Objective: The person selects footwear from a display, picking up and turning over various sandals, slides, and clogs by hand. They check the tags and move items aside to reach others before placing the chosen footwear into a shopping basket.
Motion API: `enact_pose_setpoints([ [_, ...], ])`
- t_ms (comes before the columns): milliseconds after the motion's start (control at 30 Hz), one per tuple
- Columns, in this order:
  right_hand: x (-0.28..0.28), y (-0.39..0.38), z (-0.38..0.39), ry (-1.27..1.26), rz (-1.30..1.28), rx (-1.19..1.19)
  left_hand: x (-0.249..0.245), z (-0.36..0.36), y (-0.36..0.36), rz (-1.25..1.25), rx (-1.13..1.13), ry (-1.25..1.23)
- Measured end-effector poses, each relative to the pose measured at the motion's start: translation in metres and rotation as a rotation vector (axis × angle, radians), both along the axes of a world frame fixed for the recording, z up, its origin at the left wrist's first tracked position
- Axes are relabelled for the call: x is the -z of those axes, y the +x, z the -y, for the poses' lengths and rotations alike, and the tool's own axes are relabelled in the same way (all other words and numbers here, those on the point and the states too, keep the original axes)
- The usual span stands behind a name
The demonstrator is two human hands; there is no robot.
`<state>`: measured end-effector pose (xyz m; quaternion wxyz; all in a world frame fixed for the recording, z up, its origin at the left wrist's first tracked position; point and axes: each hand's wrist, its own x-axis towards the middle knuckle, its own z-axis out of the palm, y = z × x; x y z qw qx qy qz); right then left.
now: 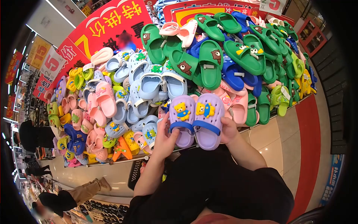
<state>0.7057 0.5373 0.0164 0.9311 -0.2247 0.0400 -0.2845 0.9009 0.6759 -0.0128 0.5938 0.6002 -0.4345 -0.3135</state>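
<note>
A pair of lavender clogs [209, 140] with blue straps and yellow bear charms is held up in front of me, side by side. My left hand [166, 136] grips the left clog along its outer side, thumb across the strap area. Around the outer side of the right clog my right hand [228, 130] is closed, its fingers partly hidden behind the shoe. Just beyond the pair lie light blue clogs [151, 87] with white straps and green charms, and green slides [210, 65] with brown bear faces.
The display heap also has pink slides [105, 99], blue slides [234, 74] and yellow clogs [131, 142]. Red price signs [108, 22] rise behind it. A black basket [136, 173] is below the table's edge on the left. Another person [61, 201] is in the aisle at lower left.
</note>
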Motion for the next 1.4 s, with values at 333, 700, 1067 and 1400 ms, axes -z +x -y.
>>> enact_pose_setpoints([
  [333,0.011,-0.004,-0.013,-0.003,-0.121,0.008,-0.002,0.000,-0.035,-0.230,-0.126,0.092],
  [700,0.005,0.002,-0.033,-0.602,-0.211,-0.028,-0.011,0.004,-0.038,-0.228,-0.017,0.181],
  [1067,0.015,-0.002,-0.014,-0.866,-0.567,0.411,0.012,-0.006,-0.021,-1.672,0.336,-0.309],
  [1400,-0.010,0.002,-0.010,-0.772,-0.478,0.245,-0.004,0.005,-0.030,-1.685,0.466,-0.289],
])
